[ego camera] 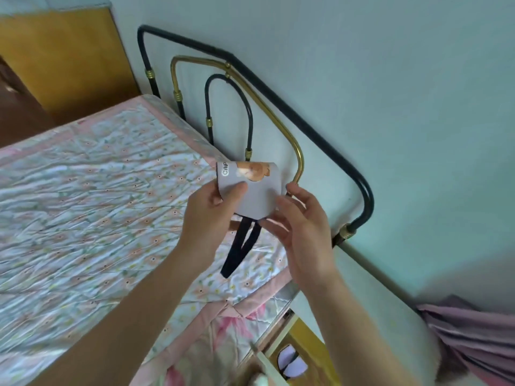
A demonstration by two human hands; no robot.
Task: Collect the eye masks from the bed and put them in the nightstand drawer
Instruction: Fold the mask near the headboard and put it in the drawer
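I have both hands raised over the far right corner of the bed (83, 174), close to the metal headboard (278, 112). My left hand (211, 218) pinches the grey eye mask (256, 196) by its left edge, thumb pressed flat on the front face and the other fingers tucked behind it. My right hand (301, 227) is spread and loosely curved, fingers apart, its fingertips touching the mask's right and lower edges; I cannot tell whether it bears any of the weight. The mask is held up in the air, clear of the flowered quilt, its top edge curled over so that an orange cartoon print and the letters "CAP" show near the top. Its dark strap (239, 249) hangs down in a narrow loop below the mask, between my two wrists, its lower end close over the quilt. At the near right, beside the bed's corner, the nightstand drawer (306, 344) stands open, its yellow wood showing, and a second eye mask (291, 363) with pale pads and a dark border lies inside it. A mauve cloth (473, 335) drapes at the far right edge, by the pale wall (390, 79).
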